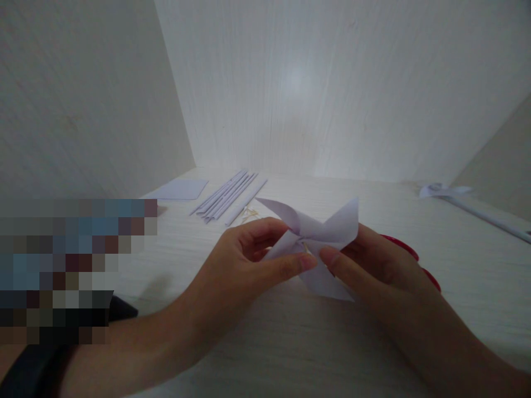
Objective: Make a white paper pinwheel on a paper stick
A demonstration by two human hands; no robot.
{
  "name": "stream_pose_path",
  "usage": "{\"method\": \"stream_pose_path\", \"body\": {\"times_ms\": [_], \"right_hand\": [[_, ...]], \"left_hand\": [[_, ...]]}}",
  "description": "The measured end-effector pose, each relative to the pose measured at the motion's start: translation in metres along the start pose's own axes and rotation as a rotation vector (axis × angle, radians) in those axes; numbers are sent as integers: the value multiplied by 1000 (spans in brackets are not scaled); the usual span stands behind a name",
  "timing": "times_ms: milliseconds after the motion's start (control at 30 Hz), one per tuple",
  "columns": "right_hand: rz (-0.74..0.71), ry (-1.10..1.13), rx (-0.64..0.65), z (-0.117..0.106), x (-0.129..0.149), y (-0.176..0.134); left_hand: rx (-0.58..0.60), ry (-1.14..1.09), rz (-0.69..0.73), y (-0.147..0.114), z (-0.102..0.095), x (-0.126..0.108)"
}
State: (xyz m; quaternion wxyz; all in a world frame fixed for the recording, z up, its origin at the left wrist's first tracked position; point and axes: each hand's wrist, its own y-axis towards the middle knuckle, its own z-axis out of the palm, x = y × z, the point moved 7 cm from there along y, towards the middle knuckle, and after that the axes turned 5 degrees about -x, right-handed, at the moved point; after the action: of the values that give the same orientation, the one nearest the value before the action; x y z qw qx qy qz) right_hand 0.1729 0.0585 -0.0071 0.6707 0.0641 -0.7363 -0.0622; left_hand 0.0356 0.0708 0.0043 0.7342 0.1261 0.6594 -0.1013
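Note:
A white paper pinwheel [332, 226] is held up in front of me, its blades folded in to the centre. A small pale stick-like piece [306, 248] pokes out at its middle. My left hand [253, 251] grips the pinwheel from the left, thumb close to the centre and fingers behind the paper. On the other side, my right hand [373, 271] is closed on it too, with the thumb in front by the middle. The fingertips behind the paper are hidden. Red scissor-like handles [400, 246] show partly behind my right hand.
Several rolled white paper tubes [226, 193] lie at the back left, with small pale sticks [250, 212] near them. Flat white paper [182, 189] is farther left. Another pinwheel on a paper stick [477, 207] lies at right. Pale walls rise behind and beside the table [224, 337].

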Motion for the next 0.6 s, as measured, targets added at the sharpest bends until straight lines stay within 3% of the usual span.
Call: {"method": "stream_pose_path", "body": {"times_ms": [600], "right_hand": [[-14, -41, 7, 1, 3, -1]], "left_hand": [[-18, -3, 41, 1, -1, -1]]}}
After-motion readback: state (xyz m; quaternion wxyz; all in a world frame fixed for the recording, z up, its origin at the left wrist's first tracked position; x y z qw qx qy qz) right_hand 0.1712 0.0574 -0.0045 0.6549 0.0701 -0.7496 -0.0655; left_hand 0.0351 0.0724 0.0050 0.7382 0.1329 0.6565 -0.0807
